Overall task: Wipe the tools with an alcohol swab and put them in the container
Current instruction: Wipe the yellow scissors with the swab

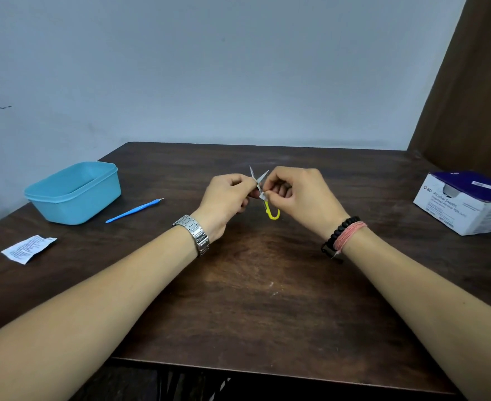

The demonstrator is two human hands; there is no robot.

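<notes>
**Swabbing the open scissor blades above the table**

While both hands work at mid-table, the dark wooden table [267,285] carries everything else: the blue-and-white box of alcohol swabs [467,204] at the far right, the light blue plastic container [73,192] at the far left with nothing visible inside, then the torn swab wrapper [28,248] near the left edge and the slim blue-handled tool [134,210] lying just beside the container, not yet put away. The left hand [224,198] has its fingers curled in toward the small yellow-handled scissors [263,195], which sit between the two hands, clear of the tabletop, blades spread in a V pointing away and the yellow loop hanging down. The right hand [299,195] pinches a small white swab [262,195] against the metal near the pivot. Exactly which fingers of the left hand clamp the scissors is hidden

The step in hand looks like wiping the blades. To do it well, I judge the left hand should hold the tool steady while the swab is drawn from pivot toward tip along each blade, fingertips kept off the cutting edges, both faces covered, before carrying it left to the container
</notes>
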